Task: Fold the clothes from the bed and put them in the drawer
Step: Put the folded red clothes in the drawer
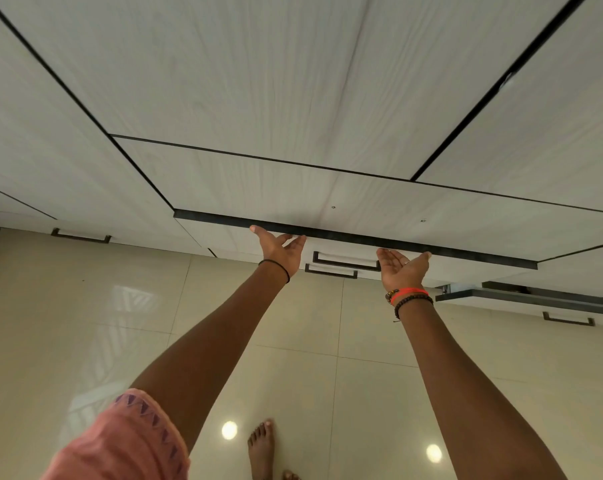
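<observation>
Both arms are reaching out, palms up; my left hand (278,250) and right hand (402,269) are pressing spread fingers against the dark edge of the panel (328,199), two handles (345,263) showing between them.

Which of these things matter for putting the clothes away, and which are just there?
In the job: left hand and right hand, both touching the black edge of the pale wood-grain drawer panel. No clothes show.
Just there: black bar handles, slightly open drawer on the right, glossy cream floor tiles, bare foot.
</observation>
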Tool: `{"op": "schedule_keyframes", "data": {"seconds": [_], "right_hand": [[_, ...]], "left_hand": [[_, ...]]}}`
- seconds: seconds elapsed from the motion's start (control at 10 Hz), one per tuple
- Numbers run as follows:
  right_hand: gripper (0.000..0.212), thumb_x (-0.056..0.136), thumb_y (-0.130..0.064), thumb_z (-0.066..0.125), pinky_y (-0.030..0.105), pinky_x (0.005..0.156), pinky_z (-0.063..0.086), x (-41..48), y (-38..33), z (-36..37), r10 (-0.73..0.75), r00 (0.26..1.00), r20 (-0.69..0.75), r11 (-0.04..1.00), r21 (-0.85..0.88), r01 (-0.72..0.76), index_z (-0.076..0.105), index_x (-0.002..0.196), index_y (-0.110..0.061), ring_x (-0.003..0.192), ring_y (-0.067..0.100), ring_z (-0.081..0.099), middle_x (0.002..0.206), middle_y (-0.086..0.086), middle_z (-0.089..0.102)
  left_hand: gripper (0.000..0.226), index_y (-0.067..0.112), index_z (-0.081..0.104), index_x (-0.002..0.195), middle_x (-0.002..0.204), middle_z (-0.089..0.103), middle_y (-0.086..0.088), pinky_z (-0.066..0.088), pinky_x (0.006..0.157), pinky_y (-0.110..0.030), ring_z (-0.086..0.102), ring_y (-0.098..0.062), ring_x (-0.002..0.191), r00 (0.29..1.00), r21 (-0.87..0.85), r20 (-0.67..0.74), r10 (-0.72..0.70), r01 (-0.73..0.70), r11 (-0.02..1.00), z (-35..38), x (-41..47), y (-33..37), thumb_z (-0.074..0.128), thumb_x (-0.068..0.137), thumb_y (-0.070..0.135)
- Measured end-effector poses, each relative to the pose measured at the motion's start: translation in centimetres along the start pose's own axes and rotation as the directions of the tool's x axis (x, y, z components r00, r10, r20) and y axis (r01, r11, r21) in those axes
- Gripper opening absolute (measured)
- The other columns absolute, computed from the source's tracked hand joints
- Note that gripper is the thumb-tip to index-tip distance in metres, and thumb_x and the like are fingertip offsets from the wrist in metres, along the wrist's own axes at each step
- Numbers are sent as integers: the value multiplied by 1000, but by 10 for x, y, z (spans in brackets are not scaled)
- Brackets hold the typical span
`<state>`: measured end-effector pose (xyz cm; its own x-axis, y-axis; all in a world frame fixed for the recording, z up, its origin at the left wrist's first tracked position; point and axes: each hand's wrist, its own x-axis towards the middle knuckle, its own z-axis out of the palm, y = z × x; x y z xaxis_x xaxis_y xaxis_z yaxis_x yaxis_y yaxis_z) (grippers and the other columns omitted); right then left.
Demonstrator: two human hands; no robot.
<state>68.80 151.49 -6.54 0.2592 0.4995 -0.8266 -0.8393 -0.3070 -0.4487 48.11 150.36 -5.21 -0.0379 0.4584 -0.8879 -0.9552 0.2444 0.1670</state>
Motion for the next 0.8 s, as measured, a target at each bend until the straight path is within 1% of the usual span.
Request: {"op": "schedule_keyframes", "data": {"seconds": [0.1, 0.2, 0.3, 0.4, 0.5, 0.6, 0.7, 0.8], "right_hand": [[77, 98, -56, 26, 40, 107, 41, 4, -2, 6, 3, 1000, 13, 999, 39, -3, 41, 131, 12, 121, 36, 51, 125, 25, 51], [74, 99, -52, 27, 42, 110, 37, 7, -7, 14, 9, 999, 33, 998, 62, -12, 38, 132, 13, 127, 36, 46, 134, 26, 46], [72, 99, -50, 29, 42, 112, 33, 10, -11, 22, 11, 999, 31, 998, 56, -13, 36, 134, 12, 131, 36, 41, 140, 26, 42], [74, 99, -52, 29, 42, 112, 32, 10, -11, 23, 7, 999, 34, 1000, 23, -7, 36, 134, 12, 131, 35, 41, 140, 26, 42], [76, 98, -55, 29, 39, 111, 35, 6, -11, 19, 1, 998, 57, 999, -50, 2, 38, 133, 11, 129, 34, 44, 139, 24, 43], [79, 97, -59, 24, 37, 110, 36, -1, -9, 19, 4, 999, 51, 984, -176, 5, 37, 136, 8, 129, 31, 44, 141, 22, 43], [83, 95, -62, 20, 37, 112, 33, -12, -1, 18, 11, 999, 46, 949, -315, 4, 33, 140, 7, 133, 31, 41, 144, 21, 39], [87, 93, -65, 21, 40, 111, 33, -26, 18, 7, 3, 999, 40, 864, -504, 17, 33, 141, 6, 135, 31, 39, 146, 21, 38]], "left_hand": [[87, -5, 34, 140, 152, 23, -24, 31, 113, -38, 41, -34, 134, 1000, -13, 14, -23, 23, 1000, 4, 5, 5, 28, 92, 67], [88, -5, 32, 142, 153, 22, -23, 36, 111, -38, 41, -35, 133, 999, -8, 22, -37, 37, 999, 10, 8, 9, 30, 91, 67], [89, -8, 33, 140, 149, 29, -21, 42, 105, -41, 38, -40, 133, 1000, -9, 23, -15, 15, 1000, 18, 11, 13, 32, 91, 67], [90, -9, 33, 139, 146, 33, -21, 42, 106, -42, 39, -41, 132, 999, 12, 38, -17, 17, 1000, 18, 11, 15, 33, 90, 67], [93, -9, 32, 139, 143, 38, -26, 37, 110, -42, 43, -38, 130, 996, 133, 91, -1, -12, 991, 11, 10, 15, 30, 89, 70], [91, -7, 27, 143, 145, 38, -22, 30, 114, -40, 39, -30, 135, 993, 258, 111, 45, -72, 963, 7, 2, 16, 23, 91, 68], [86, -2, 24, 146, 149, 35, -18, 26, 116, -39, 35, -25, 139, 988, 348, 126, 89, -127, 929, -2, -7, 17, 18, 93, 66], [80, 8, 21, 150, 155, 28, -10, 19, 118, -39, 26, -23, 143, 976, 506, 146, 162, -215, 835, -30, -25, 12, 14, 94, 65]]}}
